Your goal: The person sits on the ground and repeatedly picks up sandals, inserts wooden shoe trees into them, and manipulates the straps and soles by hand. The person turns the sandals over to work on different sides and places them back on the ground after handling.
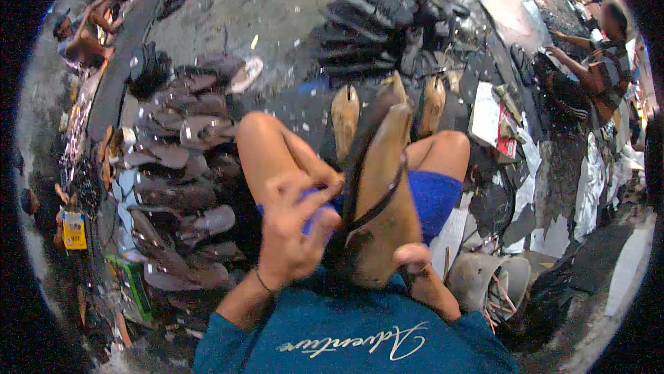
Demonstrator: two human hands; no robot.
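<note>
Two hands at work: both mine, on one wooden shoe form point(382, 201) propped upright against my lap.
Left hand point(294, 225): fingers curled at the form's left edge, pressing the dark strap point(360, 166); whether they pinch it or only push, I cannot tell.
Right hand point(415, 258): closed round the heel end of the form from below, thumb on top, steadying it.
Form position: between my bare knees, toe pointing away from me, strap looped over its upper face.
Nearby, floor point(277, 7): two more wooden forms point(345, 113) stand just beyond the toe; rows of dark sandal parts point(173, 166) lie to my left; a grey bucket point(484, 281) sits by my right thigh; papers point(484, 115) further right.
Other people: one point(588, 77) far right, one point(86, 32) far left, both well apart from me.
Risk one: the strap could slide off-centre, in my judgement, if the left fingers lose pressure.
Risk two: the form rests on a knee only; a slack right grip would let it tip toward the bucket.
</note>
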